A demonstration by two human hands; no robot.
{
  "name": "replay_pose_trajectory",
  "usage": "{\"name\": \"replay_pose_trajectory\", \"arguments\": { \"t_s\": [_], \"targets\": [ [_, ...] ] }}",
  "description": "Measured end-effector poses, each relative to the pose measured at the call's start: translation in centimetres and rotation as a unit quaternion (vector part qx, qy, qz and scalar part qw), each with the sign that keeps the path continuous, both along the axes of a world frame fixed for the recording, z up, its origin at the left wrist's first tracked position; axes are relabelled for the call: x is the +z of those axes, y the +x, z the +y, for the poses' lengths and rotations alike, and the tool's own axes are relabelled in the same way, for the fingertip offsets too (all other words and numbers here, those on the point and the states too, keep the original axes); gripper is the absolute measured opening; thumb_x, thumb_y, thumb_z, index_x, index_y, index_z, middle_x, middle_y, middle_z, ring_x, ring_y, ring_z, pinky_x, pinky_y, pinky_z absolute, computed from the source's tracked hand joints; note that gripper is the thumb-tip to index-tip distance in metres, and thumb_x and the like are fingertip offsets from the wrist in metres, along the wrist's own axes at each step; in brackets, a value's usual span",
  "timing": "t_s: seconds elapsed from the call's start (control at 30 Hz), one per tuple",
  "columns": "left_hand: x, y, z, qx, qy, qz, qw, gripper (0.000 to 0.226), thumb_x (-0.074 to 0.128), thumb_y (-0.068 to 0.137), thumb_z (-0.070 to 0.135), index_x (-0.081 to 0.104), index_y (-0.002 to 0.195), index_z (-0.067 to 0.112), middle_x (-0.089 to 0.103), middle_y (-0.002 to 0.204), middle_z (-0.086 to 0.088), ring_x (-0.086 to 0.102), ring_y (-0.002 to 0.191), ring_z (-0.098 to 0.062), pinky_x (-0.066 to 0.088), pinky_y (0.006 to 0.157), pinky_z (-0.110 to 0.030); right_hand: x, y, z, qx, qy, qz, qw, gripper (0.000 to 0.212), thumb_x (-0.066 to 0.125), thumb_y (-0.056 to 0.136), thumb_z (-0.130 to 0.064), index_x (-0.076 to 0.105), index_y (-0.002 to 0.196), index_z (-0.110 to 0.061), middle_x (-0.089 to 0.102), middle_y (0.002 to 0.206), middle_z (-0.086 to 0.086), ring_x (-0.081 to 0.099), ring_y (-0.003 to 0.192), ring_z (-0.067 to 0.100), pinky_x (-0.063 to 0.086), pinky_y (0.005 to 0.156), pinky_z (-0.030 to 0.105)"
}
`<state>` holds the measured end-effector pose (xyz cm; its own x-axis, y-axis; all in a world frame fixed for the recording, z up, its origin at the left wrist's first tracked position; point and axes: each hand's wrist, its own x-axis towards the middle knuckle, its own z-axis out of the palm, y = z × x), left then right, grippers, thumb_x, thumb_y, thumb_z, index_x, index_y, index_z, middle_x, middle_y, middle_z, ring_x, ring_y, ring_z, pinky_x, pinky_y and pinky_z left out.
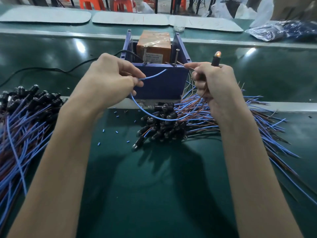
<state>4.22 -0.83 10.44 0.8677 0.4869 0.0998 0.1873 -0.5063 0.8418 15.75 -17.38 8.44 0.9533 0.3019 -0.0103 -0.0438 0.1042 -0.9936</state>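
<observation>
Forearms stretch from the lower edge and draw together before a blue box (163, 86) on the green table (154, 186). The left hand (113, 78) is knuckles-up, wrist bent slightly inward. Its thumb and forefinger pinch a blue wire (155, 75) near the free end, and the other fingers curl beneath. That end rises toward the box's front rim, below the left screw (145, 54); whether it touches metal cannot be told. From the pinch the wire drops in a long loop over the table and runs up into the right hand (216, 83).

The right hand is a loose upright fist gripping a black lamp (216, 57), whose bulb glows orange above the knuckles. A brown wire (184, 65) leaves between its thumb and forefinger and reaches toward the foot of the right screw (176, 56); the contact itself is too small to judge.

The lamp's lower body is hidden in the fist, as is the place where both wires join it. Inside the box stands a brown taped block (154, 47) with an unreadable label. A heap (163, 124) of lamps with blue and brown leads lies under the right wrist, partly covered by it. A second heap (25, 117) is cut off by the left edge. A black cable (51, 70) runs behind the left hand toward the box, its end hidden.
</observation>
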Motion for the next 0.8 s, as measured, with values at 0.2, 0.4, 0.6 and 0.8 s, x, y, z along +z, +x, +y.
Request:
{"name": "replay_pose_trajectory", "arguments": {
  "t_s": [0.2,0.4,0.6,0.8],
  "targets": [
    [0.0,0.1,0.2,0.021,-0.003,-0.014,1.000,0.028,0.061,0.086,0.005,0.070,0.073,0.028,0.071,0.067,0.017,0.062,0.053,-0.001,0.052,0.071,-0.022,0.1,0.1,0.1,-0.003,-0.002,0.003,1.000,0.029,0.042,0.090,0.002,0.068,0.082,-0.007,0.046,0.055,-0.005,0.030,0.039,0.003,0.021,0.035,0.014],
    [0.0,0.1,0.7,0.057,-0.004,-0.036,0.998,0.019,0.067,0.084,0.008,0.070,0.077,0.025,0.068,0.068,0.010,0.061,0.047,0.003,0.049,0.060,-0.009,0.1,0.0,0.2,0.000,-0.001,0.001,1.000,0.028,0.042,0.090,0.002,0.068,0.083,-0.006,0.046,0.057,-0.003,0.030,0.039,0.002,0.020,0.034,0.013],
    [-0.1,0.0,1.7,0.102,-0.011,-0.047,0.994,0.022,0.062,0.083,0.007,0.070,0.073,0.026,0.072,0.075,0.002,0.066,0.051,-0.002,0.051,0.063,-0.015,0.2,0.0,0.4,0.002,-0.002,0.000,1.000,0.027,0.042,0.089,0.003,0.068,0.085,-0.005,0.046,0.058,-0.002,0.030,0.038,0.002,0.020,0.033,0.013],
    [0.0,-0.1,2.1,0.122,-0.003,-0.063,0.991,0.027,0.057,0.086,0.006,0.067,0.074,0.028,0.071,0.078,0.002,0.064,0.049,0.001,0.045,0.050,-0.005,0.3,-0.4,0.3,-0.025,-0.017,0.001,1.000,0.026,0.047,0.084,0.004,0.049,0.065,-0.013,0.042,0.042,-0.011,0.031,0.034,0.001,0.020,0.032,0.012]
  ]
}}
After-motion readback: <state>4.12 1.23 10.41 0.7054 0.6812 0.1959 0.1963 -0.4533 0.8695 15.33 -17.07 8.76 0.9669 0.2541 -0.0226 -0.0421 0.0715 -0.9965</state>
